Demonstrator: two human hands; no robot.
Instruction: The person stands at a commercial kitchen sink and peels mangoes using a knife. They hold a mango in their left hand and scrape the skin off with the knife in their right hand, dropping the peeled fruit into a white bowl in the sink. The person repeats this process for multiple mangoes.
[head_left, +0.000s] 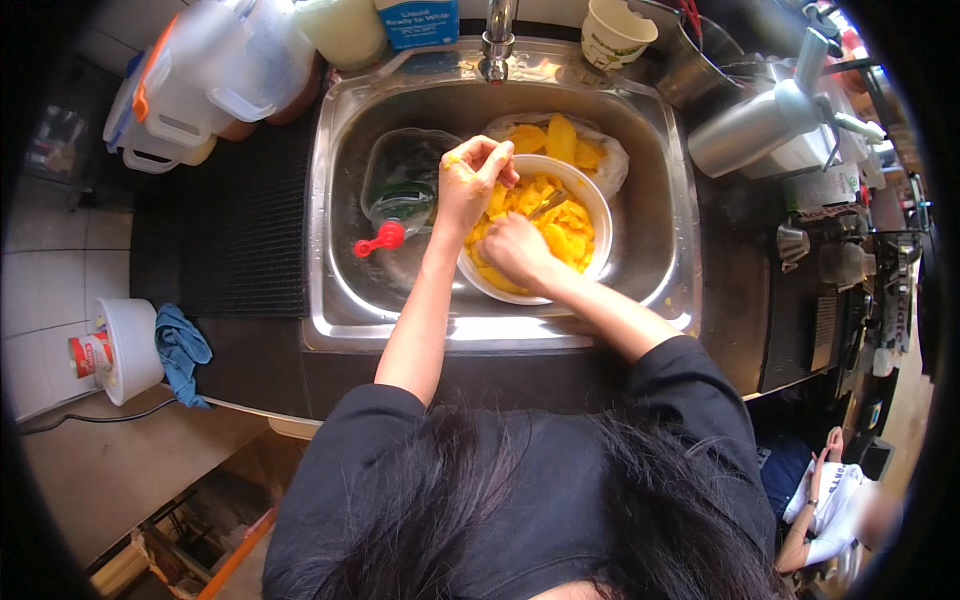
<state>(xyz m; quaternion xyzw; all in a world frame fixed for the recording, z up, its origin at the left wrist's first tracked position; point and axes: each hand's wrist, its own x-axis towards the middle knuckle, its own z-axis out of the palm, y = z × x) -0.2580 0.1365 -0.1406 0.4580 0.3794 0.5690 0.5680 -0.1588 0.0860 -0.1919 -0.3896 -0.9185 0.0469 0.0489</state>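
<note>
A round white plastic bowl (606, 225) stands in the steel sink, holding many pieces of yellow-orange fruit flesh (566, 234) that look like mango. My left hand (472, 180) is raised over the bowl's left rim, fingers curled against the thumb, with pulp stuck to its back. No object shows in it. Lower in the bowl, my right hand (516, 253) is bunched into a blurred fist over the fruit. A metal utensil (549, 203) slants up beside its knuckles; whether the hand grips it is hidden. Behind the bowl lies a clear plastic bag (616, 161) with more yellow fruit pieces (561, 139).
A clear bottle with a red cap (390, 234) and a transparent tray (405, 139) lie left in the sink (660, 259). The faucet (496, 56) overhangs its back edge. Metal whipping siphon (757, 124) stands right; clear plastic containers (202, 82) stand left. Another person (817, 487) is at lower right.
</note>
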